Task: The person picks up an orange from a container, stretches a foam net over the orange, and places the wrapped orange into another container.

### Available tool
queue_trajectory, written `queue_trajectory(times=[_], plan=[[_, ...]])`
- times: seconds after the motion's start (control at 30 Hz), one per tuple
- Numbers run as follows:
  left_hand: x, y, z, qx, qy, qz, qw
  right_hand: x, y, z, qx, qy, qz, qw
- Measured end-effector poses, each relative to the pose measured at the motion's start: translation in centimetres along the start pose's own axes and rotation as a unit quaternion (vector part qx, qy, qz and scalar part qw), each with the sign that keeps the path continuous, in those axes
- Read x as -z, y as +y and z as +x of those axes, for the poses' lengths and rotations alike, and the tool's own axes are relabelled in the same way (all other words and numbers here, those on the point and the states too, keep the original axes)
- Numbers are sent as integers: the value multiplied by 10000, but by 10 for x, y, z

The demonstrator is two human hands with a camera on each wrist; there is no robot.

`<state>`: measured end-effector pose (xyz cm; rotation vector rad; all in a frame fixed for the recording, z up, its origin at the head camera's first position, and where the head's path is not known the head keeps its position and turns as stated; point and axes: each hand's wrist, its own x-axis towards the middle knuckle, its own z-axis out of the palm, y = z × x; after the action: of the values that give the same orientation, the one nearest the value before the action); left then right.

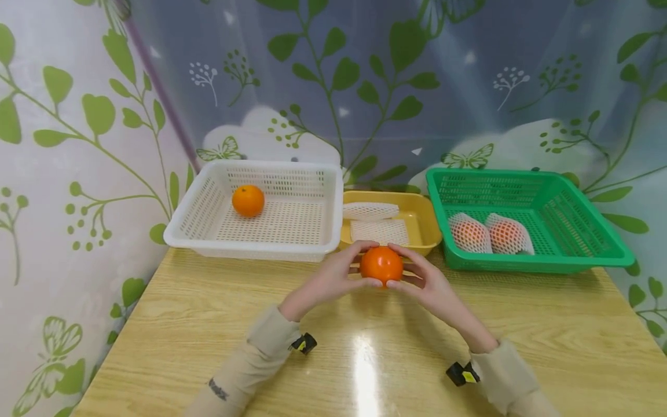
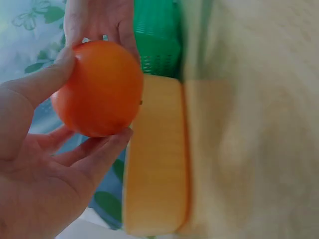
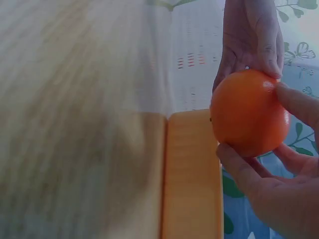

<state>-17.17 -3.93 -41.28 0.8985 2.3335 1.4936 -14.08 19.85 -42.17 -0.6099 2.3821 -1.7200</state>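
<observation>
Two hands hold one orange fruit (image 1: 382, 266) between them, just in front of the yellow tray (image 1: 424, 223) and raised above the single wooden table (image 1: 172, 324). The left hand (image 1: 336, 277) grips it from one side and the right hand (image 1: 432, 286) from the other, both curled round it; the two thumbs lie on the side away from the yellow tray, with fingers on the side facing it. Inside the yellow tray two white foam nets show: one narrow net (image 1: 370, 211) toward the back, and one flat net (image 1: 379, 231) in front of it.

One white basket (image 1: 255, 250) stands just beside the yellow tray, to its left, and contains one orange (image 1: 248, 201), well apart from the tray. One green basket (image 1: 537, 263) stands to the right of the yellow tray. It carries two net-wrapped fruits (image 1: 471, 233), reddish through the mesh, side by side in the part nearer the tray.

Two beige sleeves (image 1: 273, 333) reach toward the yellow tray from the front, each with one black wrist device (image 1: 304, 343) at the cuff. Behind the tray hangs a leaf-printed backdrop (image 1: 375, 130).
</observation>
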Motion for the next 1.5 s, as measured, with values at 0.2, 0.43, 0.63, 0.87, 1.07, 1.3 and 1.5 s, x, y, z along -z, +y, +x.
queue_trajectory(times=[0.2, 0.43, 0.63, 0.87, 1.07, 1.3, 1.5], plan=[[-10, -13, -5, 170, -228, 234, 9993, -7, 13, -5, -144, -172, -259, 9994], [-17, -19, -9, 278, -262, 485, 9981, -12, 20, -6, -294, -226, -198, 9991], [-21, -24, -11, 237, -320, 720, 9966, -14, 24, -8, -370, -385, -312, 9981], [-21, -25, -13, 176, -435, 814, 9956, -13, 22, -10, -364, -576, -478, 9965], [-20, -24, -15, 283, -455, 879, 9947, -7, 19, -8, -387, -800, -662, 9938], [-21, -25, -16, 365, -485, 981, 9933, 9, 3, 4, 127, -281, -1189, 9924], [-20, -27, -15, 387, -562, 922, 9934, 21, -11, 36, 590, 702, -2312, 9686]])
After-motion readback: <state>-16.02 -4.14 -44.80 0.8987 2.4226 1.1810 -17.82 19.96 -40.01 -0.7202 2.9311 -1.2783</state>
